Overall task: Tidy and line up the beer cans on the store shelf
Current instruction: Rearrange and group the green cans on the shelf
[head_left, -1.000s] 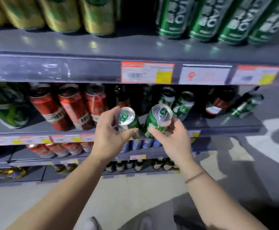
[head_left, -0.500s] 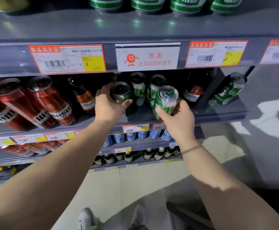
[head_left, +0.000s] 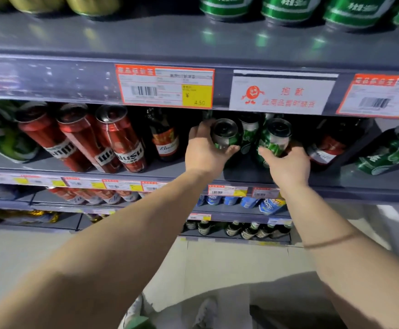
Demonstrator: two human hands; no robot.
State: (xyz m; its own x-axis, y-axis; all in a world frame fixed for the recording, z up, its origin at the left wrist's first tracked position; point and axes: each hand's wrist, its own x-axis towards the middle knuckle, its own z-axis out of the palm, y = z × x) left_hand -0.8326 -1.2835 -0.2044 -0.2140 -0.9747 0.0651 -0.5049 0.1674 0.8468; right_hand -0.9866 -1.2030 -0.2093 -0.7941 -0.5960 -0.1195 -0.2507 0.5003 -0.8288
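Two green beer cans are in hand at once, one per hand, both over the middle shelf (head_left: 146, 170) and in front of a third green can (head_left: 249, 134) standing further back. The left hand (head_left: 203, 153) wraps its fingers (head_left: 202, 128) and thumb round the left can (head_left: 224, 136); the right hand (head_left: 288, 166) curls round the lower body of the right can (head_left: 274, 141), thumb across the front. Gripping low on the sides probably leaves the tops free and lets each can be slid back into its own column; whether their bases already touch the shelf I cannot tell.

Both cans are smooth cylinders of thin metal with dull silver lids, glossy green print and rounded shoulders, likely light and easily dented. To the left stand tall red cans (head_left: 120, 143) in a tidy row, then a dark glass bottle (head_left: 165, 141) with a red label. A lone green can (head_left: 388, 153) stands well apart at the far right of the same grey metal shelf, out of line with the rest.
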